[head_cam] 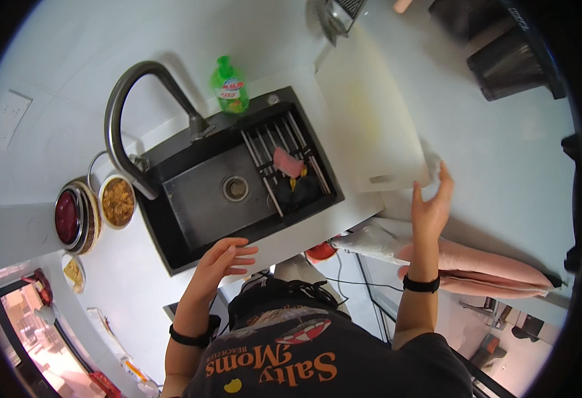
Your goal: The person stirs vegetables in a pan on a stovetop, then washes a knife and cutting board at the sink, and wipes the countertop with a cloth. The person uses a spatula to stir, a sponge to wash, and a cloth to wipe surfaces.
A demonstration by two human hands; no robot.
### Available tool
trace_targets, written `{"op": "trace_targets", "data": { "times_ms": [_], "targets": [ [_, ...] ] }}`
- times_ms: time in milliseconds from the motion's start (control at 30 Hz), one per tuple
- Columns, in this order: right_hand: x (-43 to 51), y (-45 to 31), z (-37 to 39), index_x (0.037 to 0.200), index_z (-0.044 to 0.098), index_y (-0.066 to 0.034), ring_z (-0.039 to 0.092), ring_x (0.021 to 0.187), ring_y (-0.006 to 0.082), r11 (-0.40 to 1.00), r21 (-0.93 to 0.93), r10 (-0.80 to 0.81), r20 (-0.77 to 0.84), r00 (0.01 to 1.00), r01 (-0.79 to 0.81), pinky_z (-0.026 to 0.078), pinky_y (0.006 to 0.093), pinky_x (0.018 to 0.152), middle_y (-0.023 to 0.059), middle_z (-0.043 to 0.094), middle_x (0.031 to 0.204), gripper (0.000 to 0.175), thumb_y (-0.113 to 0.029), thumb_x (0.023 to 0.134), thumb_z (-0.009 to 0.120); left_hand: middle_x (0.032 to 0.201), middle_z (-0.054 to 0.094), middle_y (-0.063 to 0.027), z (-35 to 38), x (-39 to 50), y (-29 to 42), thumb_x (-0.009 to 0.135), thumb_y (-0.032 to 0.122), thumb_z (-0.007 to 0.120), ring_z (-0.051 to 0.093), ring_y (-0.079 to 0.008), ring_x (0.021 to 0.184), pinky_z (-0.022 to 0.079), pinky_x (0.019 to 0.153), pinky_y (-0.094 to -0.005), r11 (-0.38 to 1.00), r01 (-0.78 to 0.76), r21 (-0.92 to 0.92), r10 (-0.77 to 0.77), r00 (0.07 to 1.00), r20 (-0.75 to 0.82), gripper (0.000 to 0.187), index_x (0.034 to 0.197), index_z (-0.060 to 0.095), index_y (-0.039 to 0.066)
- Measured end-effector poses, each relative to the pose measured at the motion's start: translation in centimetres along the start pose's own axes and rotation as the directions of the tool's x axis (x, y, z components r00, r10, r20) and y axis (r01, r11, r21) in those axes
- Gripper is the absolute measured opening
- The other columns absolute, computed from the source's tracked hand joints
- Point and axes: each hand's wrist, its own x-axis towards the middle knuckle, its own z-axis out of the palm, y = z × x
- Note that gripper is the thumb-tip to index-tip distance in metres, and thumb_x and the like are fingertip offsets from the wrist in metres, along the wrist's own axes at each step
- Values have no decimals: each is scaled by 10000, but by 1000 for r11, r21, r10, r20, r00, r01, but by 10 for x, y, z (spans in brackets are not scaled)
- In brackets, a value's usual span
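Observation:
My left hand (225, 258) is just over the near edge of the black sink (211, 214), its fingers apart and nothing in them. To the right, my right hand (432, 204) is raised beside the near corner of a pale cutting board (375, 124), thumb and fingers spread, holding nothing; whether it touches the board I cannot tell. A metal roll-up rack (267, 169) spans the right part of the sink. On it lie a pink cloth or sponge (287, 161) and a dark bundle with yellow parts (298, 193). The dark gooseneck faucet (114, 109) arches over the left side.
A green soap bottle (231, 92) stands behind the sink. Left of it are a bowl of food (117, 201), stacked round dishes (84, 219) and a small plate of food (73, 273). A dark container (507, 67) is at the upper right; pink fabric (490, 263) hangs near my right forearm.

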Motion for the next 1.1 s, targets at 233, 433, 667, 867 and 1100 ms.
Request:
{"op": "trace_targets", "data": {
  "times_ms": [233,433,667,867,1100],
  "targets": [
    [-71,-48,133,1271,607,-91,532,1247,388,884,467,-234,481,845,-20,417,467,1058,192,585,1310,491,-87,800,746,1235,685,-148,6,5,-4,1074,322,444,685,-220,1072,559,875,-340,999,38,3,-38,999,-32,358,1307,576,84],
    [-127,-49,264,1162,693,-128,579,1097,370,938,123,-306,731,610,323,478,470,935,144,605,1237,482,-91,691,791,1239,680,-129,0,-2,-19,1068,311,451,676,-211,1086,552,872,-329,999,33,-5,-33,997,-67,341,1310,565,100],
    [-117,-5,270,1209,566,-45,641,1009,407,986,166,-123,624,772,22,506,474,872,201,644,1150,303,-220,968,621,1277,652,-112,-16,-20,-50,1039,386,523,643,-207,1121,533,904,-346,975,55,-213,-85,987,-137,403,1307,555,87],
    [-65,13,210,1240,436,49,653,1054,307,600,499,282,600,749,-626,621,379,814,208,562,1218,383,-245,1032,568,1260,654,-118,-16,-14,-59,1038,380,521,636,-205,1116,519,919,-345,963,-1,-270,-38,989,-141,417,1304,551,61],
    [-29,-29,164,1186,465,35,659,1012,267,517,646,303,475,826,-561,603,359,796,187,594,1171,339,-257,1042,558,1277,634,-113,-8,0,-57,1022,366,553,592,-193,1166,490,964,-337,982,-34,-186,20,997,-74,438,1324,545,48]
  ]
}}
